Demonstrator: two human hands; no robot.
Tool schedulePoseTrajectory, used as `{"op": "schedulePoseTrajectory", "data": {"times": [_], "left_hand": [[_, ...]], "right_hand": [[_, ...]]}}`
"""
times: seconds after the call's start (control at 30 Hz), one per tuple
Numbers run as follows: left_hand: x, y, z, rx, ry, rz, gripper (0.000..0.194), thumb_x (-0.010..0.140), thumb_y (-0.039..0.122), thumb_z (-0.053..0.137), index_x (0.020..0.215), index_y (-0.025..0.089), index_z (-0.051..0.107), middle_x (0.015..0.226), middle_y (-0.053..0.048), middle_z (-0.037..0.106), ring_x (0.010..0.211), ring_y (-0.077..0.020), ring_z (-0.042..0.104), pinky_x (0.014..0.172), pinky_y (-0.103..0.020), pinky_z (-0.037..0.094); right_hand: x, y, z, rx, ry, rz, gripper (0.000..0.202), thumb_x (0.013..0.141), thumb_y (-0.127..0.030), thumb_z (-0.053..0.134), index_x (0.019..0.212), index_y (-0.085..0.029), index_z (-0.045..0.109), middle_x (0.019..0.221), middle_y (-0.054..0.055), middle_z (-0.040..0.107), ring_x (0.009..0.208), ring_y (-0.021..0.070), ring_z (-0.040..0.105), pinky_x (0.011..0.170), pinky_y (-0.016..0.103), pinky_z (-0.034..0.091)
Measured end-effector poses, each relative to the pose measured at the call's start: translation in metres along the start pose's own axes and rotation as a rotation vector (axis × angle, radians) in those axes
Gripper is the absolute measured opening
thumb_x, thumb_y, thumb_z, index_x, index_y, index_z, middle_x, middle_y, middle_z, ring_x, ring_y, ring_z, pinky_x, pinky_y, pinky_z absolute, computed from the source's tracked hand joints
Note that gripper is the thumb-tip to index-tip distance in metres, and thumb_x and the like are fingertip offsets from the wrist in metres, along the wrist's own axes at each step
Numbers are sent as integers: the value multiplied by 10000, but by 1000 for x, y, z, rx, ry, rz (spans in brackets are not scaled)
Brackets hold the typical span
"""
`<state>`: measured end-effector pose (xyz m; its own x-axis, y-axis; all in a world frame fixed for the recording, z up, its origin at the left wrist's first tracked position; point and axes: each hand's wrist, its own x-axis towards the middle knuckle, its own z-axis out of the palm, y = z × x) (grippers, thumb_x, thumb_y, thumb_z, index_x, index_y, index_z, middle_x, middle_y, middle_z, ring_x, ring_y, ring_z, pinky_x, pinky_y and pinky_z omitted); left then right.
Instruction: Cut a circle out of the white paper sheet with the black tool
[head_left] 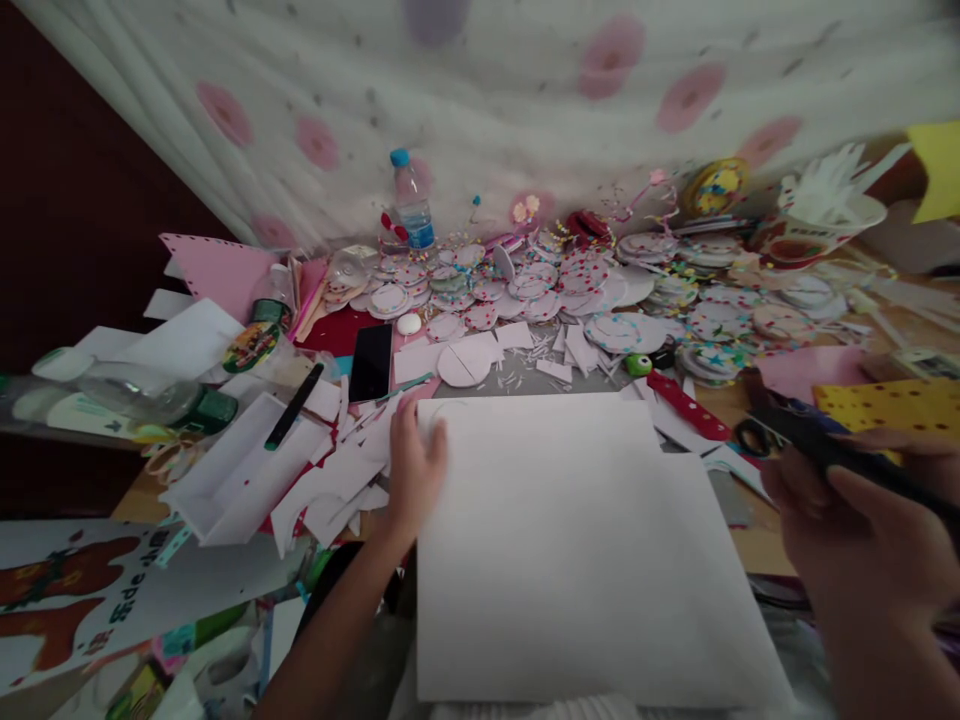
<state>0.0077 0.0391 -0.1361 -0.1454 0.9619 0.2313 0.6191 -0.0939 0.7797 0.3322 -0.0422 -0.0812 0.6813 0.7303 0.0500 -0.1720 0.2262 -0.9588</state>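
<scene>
A large white sheet of board [570, 550] lies in front of me over the table's near edge, with a notch cut from its upper right side. A faint curved line shows near its top left corner. My left hand [418, 465] grips that corner, thumb on top, fingers partly hidden. Off to the right, apart from the board, my right hand [862, 530] is closed around a long black tool [825, 445]; blur hides its exact kind. A dark ring like a scissors handle [750, 438] shows beside the tool. Beyond the board lies a white paper disc [463, 364].
Many decorated round discs [532, 285] are piled along the back. A water bottle [412, 205], a phone [371, 362], a white box [240, 470] with a black marker [294, 406], a red cutter [686, 405] and a paper tub [817, 225] stand or lie around. Paper scraps litter the left.
</scene>
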Motion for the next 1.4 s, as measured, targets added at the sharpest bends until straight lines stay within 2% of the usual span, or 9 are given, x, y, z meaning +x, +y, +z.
{"op": "schedulePoseTrajectory", "data": {"times": [0.1, 0.2, 0.37, 0.57, 0.7, 0.83, 0.93, 1.07, 1.4], "left_hand": [[-28, 11, 20, 306, -241, 355, 624, 905, 338, 520, 1444, 71, 355, 1528, -213, 347, 1447, -317, 255, 1170, -515, 211], [-54, 16, 29, 474, -502, 489, 721, 926, 411, 486, 1503, 64, 229, 1586, -206, 214, 1481, -323, 152, 1180, -518, 196], [-63, 17, 26, 569, -556, 471, 765, 918, 449, 471, 1511, 45, 209, 1595, -220, 154, 1479, -356, 133, 1170, -528, 209], [-53, 16, 26, 529, -546, 457, 761, 864, 545, 512, 1452, 80, 378, 1547, -219, 309, 1416, -398, 290, 1125, -546, 276], [-54, 16, 31, 468, -546, 482, 764, 890, 552, 467, 1480, 86, 329, 1579, -220, 225, 1467, -383, 161, 1158, -533, 228], [-53, 16, 32, 446, -568, 477, 768, 898, 554, 457, 1500, 108, 291, 1606, -196, 144, 1482, -386, 45, 1169, -547, 198], [-52, 17, 32, 445, -589, 478, 767, 911, 550, 435, 1508, 98, 269, 1608, -206, 113, 1479, -395, 21, 1171, -555, 183], [-51, 16, 31, 434, -593, 481, 760, 930, 560, 391, 1508, 83, 264, 1605, -217, 107, 1477, -399, 10, 1173, -553, 175], [-49, 16, 30, 419, -607, 464, 763, 911, 557, 442, 1501, 99, 285, 1613, -180, 118, 1479, -392, 44, 1172, -548, 203]], "right_hand": [[2, 7, 10, 22, -114, 41, 345, 527, -131, 774, 758, -271, 560, 437, -81, 421, 341, 81, 327, 365, 246, 240], [9, 20, 17, -93, -240, 110, 322, 618, -198, 813, 826, -268, 577, 481, -72, 463, 367, 85, 384, 375, 243, 266], [28, 47, 38, -262, -540, 187, 331, 760, -295, 752, 1043, -263, 583, 556, -74, 482, 449, 106, 452, 419, 249, 337], [34, 74, 95, -178, -768, 380, 367, 706, -341, 788, 1035, -247, 656, 720, -45, 562, 581, 93, 509, 543, 233, 448], [25, 91, 132, -32, -735, 571, 320, 689, -391, 784, 958, -238, 702, 644, -63, 475, 556, 71, 420, 539, 210, 426], [18, 106, 160, -82, -669, 563, 291, 646, -424, 776, 828, -209, 704, 567, -67, 409, 518, 79, 345, 456, 218, 316], [19, 114, 172, -158, -759, 547, 279, 613, -412, 780, 762, -213, 652, 553, -71, 423, 480, 73, 325, 429, 225, 261], [25, 125, 173, -262, -830, 488, 311, 610, -411, 800, 760, -222, 603, 570, -72, 486, 484, 81, 392, 443, 220, 283], [28, 135, 167, -320, -678, 370, 336, 612, -402, 821, 814, -168, 689, 601, -22, 564, 520, 104, 448, 472, 242, 333]]}}
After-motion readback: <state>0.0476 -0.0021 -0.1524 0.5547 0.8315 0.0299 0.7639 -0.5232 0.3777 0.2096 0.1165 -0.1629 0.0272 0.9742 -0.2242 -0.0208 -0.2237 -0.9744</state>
